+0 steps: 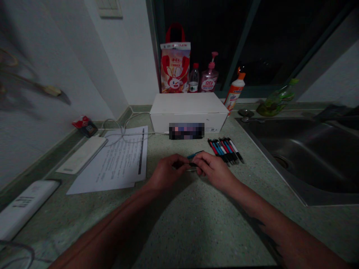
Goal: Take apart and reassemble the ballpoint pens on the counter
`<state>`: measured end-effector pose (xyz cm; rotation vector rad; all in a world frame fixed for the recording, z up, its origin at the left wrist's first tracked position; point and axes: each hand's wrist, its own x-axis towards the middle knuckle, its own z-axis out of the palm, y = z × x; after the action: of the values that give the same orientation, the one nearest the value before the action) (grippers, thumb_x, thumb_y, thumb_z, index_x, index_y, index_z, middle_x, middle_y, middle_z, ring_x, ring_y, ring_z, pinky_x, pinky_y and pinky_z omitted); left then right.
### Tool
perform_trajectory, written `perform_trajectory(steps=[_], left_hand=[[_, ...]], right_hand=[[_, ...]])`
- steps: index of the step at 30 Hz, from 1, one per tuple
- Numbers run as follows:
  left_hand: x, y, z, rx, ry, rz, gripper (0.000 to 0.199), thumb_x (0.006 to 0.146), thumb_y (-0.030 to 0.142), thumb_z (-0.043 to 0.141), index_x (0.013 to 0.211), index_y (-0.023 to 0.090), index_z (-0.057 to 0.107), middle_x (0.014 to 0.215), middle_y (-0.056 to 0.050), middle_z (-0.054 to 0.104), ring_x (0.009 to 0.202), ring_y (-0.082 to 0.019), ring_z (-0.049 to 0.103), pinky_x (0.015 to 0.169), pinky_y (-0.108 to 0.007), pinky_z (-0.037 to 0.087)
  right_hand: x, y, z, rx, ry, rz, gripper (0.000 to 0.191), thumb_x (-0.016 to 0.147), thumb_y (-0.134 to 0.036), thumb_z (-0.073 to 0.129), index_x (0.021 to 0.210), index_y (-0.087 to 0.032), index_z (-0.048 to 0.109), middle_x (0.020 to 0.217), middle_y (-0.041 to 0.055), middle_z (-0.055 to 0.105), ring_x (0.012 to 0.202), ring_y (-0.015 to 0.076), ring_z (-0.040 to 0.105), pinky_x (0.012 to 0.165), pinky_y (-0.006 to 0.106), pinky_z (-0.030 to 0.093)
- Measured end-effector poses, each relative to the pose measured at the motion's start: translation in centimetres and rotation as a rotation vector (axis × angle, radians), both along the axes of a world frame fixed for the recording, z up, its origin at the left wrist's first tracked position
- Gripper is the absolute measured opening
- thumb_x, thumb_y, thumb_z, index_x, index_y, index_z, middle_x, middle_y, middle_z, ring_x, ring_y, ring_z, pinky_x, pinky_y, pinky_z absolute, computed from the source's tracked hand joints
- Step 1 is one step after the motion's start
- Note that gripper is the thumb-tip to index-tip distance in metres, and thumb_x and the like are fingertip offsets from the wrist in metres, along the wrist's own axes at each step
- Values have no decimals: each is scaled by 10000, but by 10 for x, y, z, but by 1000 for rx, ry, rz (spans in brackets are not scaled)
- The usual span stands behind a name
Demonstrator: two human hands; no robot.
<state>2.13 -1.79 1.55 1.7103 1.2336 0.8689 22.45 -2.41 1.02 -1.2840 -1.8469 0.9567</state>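
My left hand (166, 171) and my right hand (215, 171) meet over the counter, both closed in a pinch. Between their fingertips is a small dark pen part (192, 164), mostly covered by the fingers. A thin piece reaches into the left fingers, too dim to make out fully. Just behind the hands lies a blue pen barrel (192, 155), partly hidden by the right hand. A slender pale piece (192, 170) shows below the fingertips. Right of my right hand, several pens (224, 149) in red, blue, white and black lie side by side in a row.
A white box (187, 104) stands behind, with a phone (186, 131) propped against it. Printed sheets (117, 160), a white power bank (82, 155) and a power strip (28, 205) lie left. The sink (294, 200) is right. Bottles (209, 80) and a bag (175, 69) line the window.
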Motion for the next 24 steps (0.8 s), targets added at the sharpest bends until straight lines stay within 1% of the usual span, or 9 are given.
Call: perform_trajectory(steps=[3,6,9,12,15,17,20,22,24], left_hand=[[0,0,1,-14,-34,30,74,833,251,674,867,200,716,867,-48,778,796,-180,715,782,-326,571],[0,0,2,-7,-65,70,96,829,281,678,865,200,716,863,-49,773,795,-181,717,775,-327,572],[0,0,2,7,-81,69,88,818,285,688,850,208,716,852,-48,771,791,-183,715,780,-335,579],[-1,0,1,25,-76,68,81,818,288,693,843,214,713,848,-45,772,790,-188,715,792,-347,581],[-1,0,0,41,-61,87,100,827,303,682,859,214,714,864,-46,779,797,-192,716,796,-353,579],[-2,0,0,39,-64,87,115,832,311,675,873,213,717,870,-49,781,797,-192,717,785,-347,578],[-2,0,1,29,-59,72,117,831,314,679,876,211,715,866,-49,779,801,-191,715,784,-343,578],[-2,0,2,30,-54,69,110,834,305,679,877,210,712,877,-49,778,818,-191,715,804,-347,579],[-2,0,3,27,-51,73,107,837,300,676,876,207,710,886,-52,778,825,-191,714,818,-352,579]], right_hand=[[0,0,-3,12,63,-1,159,965,-359,584,1021,-227,653,780,4,693,685,167,626,654,298,458],[-1,-1,-5,45,71,-10,236,898,-344,673,1101,-230,636,886,20,714,748,175,640,672,300,472],[-1,0,-5,67,17,-20,140,941,-345,623,1016,-229,649,833,15,698,724,174,631,667,305,469],[-1,0,-5,56,-32,13,223,1010,-367,525,893,-230,655,755,13,683,711,178,635,683,315,471],[-1,1,-7,56,-9,-14,157,963,-351,609,1047,-232,665,854,19,720,730,177,646,689,313,479],[-1,0,-7,75,11,-43,250,910,-319,674,1141,-234,639,924,25,729,753,177,652,685,306,481],[0,0,-5,92,-15,-38,123,949,-316,617,1025,-227,653,853,18,711,738,174,645,683,303,470],[0,0,-3,80,-35,-19,168,998,-331,543,950,-224,664,799,15,703,710,170,635,688,309,464],[1,0,-2,72,-20,-21,152,982,-339,579,1012,-223,672,854,20,726,717,168,642,693,310,470]])
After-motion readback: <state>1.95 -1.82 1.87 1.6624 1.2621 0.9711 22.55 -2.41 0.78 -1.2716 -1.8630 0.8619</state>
